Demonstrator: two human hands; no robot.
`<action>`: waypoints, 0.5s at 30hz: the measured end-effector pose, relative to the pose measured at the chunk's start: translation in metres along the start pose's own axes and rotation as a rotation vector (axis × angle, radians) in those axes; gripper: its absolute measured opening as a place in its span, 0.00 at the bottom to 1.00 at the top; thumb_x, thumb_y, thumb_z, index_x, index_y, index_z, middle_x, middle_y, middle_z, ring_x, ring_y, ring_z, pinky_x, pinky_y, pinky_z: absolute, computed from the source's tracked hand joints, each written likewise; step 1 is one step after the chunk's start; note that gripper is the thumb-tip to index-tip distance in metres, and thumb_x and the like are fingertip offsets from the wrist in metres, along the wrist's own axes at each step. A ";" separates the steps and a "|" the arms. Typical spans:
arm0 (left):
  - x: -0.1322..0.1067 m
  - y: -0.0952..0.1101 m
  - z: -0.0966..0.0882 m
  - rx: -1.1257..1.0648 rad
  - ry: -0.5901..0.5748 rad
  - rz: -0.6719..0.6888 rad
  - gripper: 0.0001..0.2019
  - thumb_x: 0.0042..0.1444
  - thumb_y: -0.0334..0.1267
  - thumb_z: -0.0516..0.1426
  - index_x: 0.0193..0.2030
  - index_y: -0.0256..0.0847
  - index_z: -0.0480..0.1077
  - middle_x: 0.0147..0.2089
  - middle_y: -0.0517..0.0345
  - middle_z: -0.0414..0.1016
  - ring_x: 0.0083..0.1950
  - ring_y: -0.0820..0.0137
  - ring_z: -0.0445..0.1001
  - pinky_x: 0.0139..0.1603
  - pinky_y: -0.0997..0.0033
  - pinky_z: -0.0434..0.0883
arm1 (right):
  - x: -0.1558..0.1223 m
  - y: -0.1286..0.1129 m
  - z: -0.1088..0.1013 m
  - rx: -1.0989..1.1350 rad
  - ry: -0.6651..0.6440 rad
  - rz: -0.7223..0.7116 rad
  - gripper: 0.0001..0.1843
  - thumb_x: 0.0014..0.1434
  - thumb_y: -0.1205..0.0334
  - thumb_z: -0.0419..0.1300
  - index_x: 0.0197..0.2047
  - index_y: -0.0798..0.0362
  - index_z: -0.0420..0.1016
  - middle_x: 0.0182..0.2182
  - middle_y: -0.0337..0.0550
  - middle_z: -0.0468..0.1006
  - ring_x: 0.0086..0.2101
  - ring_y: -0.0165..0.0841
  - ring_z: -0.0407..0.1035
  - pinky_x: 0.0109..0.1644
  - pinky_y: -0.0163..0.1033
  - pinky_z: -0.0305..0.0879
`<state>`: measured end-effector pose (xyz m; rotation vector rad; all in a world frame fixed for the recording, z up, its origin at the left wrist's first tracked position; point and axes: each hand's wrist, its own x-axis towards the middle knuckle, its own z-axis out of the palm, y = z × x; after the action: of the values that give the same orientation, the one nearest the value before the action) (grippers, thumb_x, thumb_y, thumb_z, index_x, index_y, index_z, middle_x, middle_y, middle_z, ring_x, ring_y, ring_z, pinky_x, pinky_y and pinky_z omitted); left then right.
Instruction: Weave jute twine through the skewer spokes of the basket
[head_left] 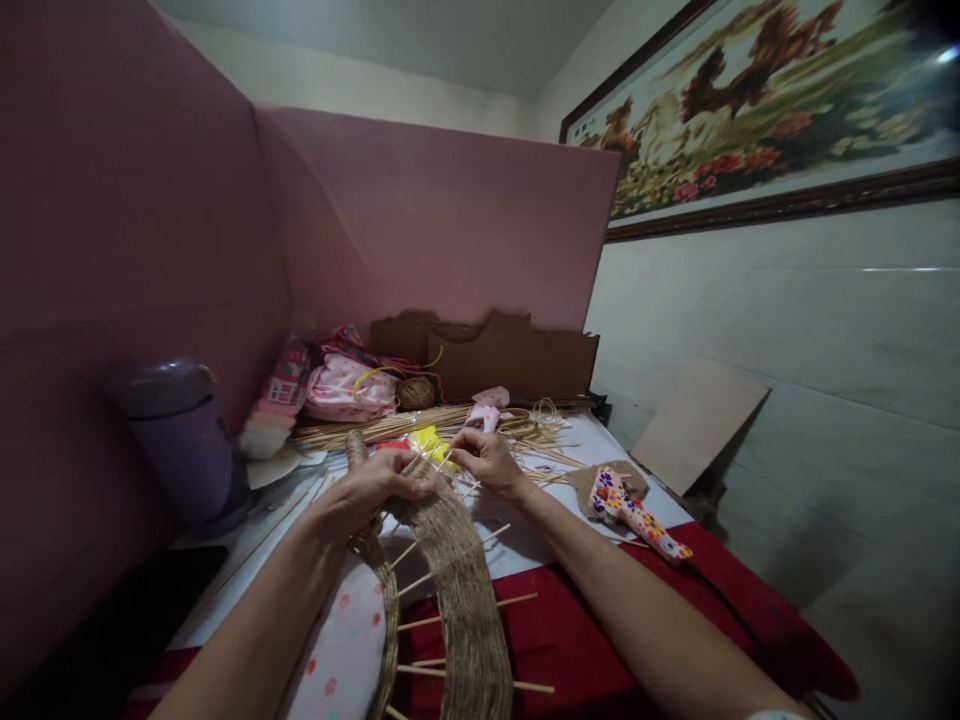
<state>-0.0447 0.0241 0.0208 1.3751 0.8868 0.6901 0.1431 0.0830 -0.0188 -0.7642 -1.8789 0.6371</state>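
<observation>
A piece woven of brown twine [461, 570] leans toward me, with thin wooden sticks [421, 622] passing through its curved band at intervals. Inside its inner twine rim is a round base covered in white cloth with small flowers [349, 630]. My left hand [386, 485] is closed on the band's far end, thumb on top and fingers partly hidden underneath. Just right of it, my right hand [486, 460] is closed, its fingertips pinching the end of a thin light stick that sticks out of the band.
A floral-covered glue gun [637, 515] lies on cardboard at the right. Long sticks [382, 425], a twine ball [416, 393], pink cloth [349, 388] and yellow packaging [431, 445] lie behind. A purple bin [184, 450] stands left; cardboard [517, 355] leans at the back.
</observation>
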 end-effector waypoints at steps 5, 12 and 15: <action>0.006 -0.008 -0.003 0.022 0.006 -0.009 0.09 0.40 0.36 0.64 0.29 0.34 0.71 0.26 0.58 0.72 0.24 0.76 0.67 0.27 0.75 0.62 | -0.001 -0.002 -0.001 -0.116 0.098 -0.072 0.07 0.53 0.63 0.60 0.25 0.55 0.71 0.22 0.37 0.71 0.24 0.27 0.61 0.30 0.32 0.56; 0.008 -0.011 0.000 0.058 -0.003 -0.023 0.09 0.40 0.36 0.63 0.28 0.34 0.69 0.24 0.61 0.68 0.22 0.77 0.63 0.23 0.77 0.57 | -0.001 -0.006 -0.005 -0.192 0.185 -0.229 0.10 0.54 0.58 0.62 0.25 0.54 0.71 0.24 0.40 0.70 0.27 0.30 0.62 0.32 0.34 0.57; 0.009 -0.012 0.002 0.071 0.001 -0.032 0.10 0.40 0.37 0.63 0.28 0.35 0.68 0.24 0.62 0.66 0.22 0.78 0.62 0.23 0.77 0.57 | -0.004 -0.009 -0.005 -0.269 0.149 -0.310 0.09 0.55 0.57 0.61 0.27 0.53 0.73 0.26 0.41 0.69 0.28 0.30 0.62 0.32 0.34 0.57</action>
<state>-0.0392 0.0290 0.0079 1.4203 0.9393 0.6400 0.1470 0.0747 -0.0122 -0.6490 -1.9128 0.1305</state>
